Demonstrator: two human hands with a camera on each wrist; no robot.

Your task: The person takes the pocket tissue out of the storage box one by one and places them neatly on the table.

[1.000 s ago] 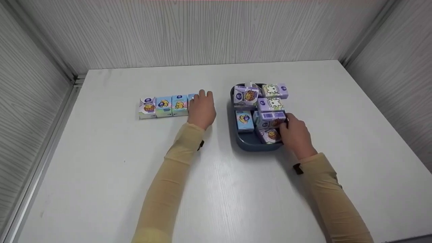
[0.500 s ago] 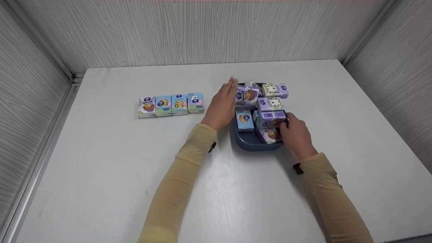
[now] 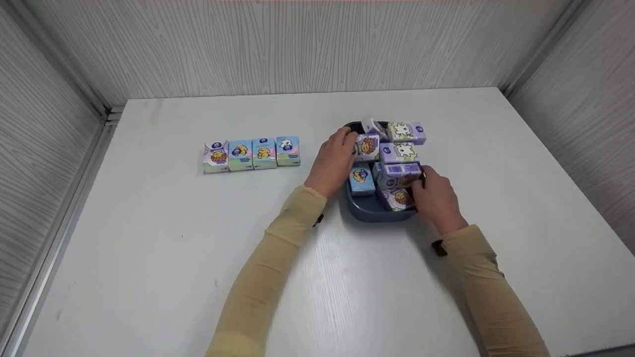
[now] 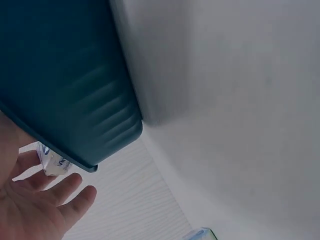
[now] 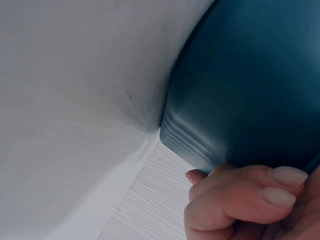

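A dark blue tray (image 3: 377,216) on the white table holds several small tissue packs. At its left rim, my left hand (image 3: 332,161) grips the left end of a purple lion-print tissue pack (image 3: 368,148); its thumb is hidden. In the left wrist view, the fingers (image 4: 72,192) curve beside the tray wall (image 4: 90,80), with a white pack (image 4: 54,162) showing behind them. My right hand (image 3: 436,198) holds the tray's right side, its fingers (image 5: 240,192) curled under the rim. Close to its thumb sits another purple pack (image 3: 401,175).
Left of the tray, several tissue packs stand in a tight row, from a purple one (image 3: 216,157) to a blue-and-pink one (image 3: 288,150). A purple pack (image 3: 407,132) juts over the tray's back right rim. Panelled walls (image 3: 317,47) bound the table.
My left hand has moved right from the row to the tray, uncovering the row's last pack, and closed over the lion-print pack, which has shifted slightly. My right hand has stayed in place.
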